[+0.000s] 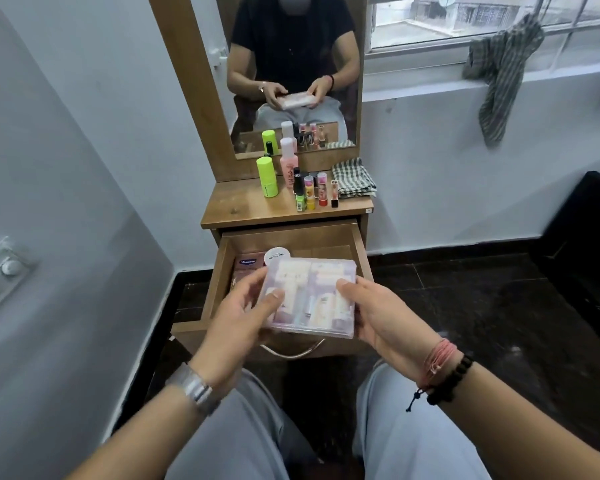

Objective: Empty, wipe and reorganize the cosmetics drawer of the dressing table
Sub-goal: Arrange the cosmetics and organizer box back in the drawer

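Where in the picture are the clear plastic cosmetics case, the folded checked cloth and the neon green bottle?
Clear plastic cosmetics case (312,296): head view, middle of its lid.
Folded checked cloth (354,178): head view, centre of its top fold.
Neon green bottle (267,178): head view, middle of its body.

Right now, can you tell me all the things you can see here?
clear plastic box of small cosmetics: one, see-through with pale contents, held over the open drawer
wooden drawer: one, brown, pulled open
pink tube: one, in drawer, left side
white round lid: one, in drawer
neon green bottle: one, tabletop left
pink bottle: one, tabletop
small lipsticks and balms: several, mixed colours, tabletop
checked folded cloth: one, tabletop right
striped cloth: one, window sill
mirror: one
left hand: holds box
right hand: holds box
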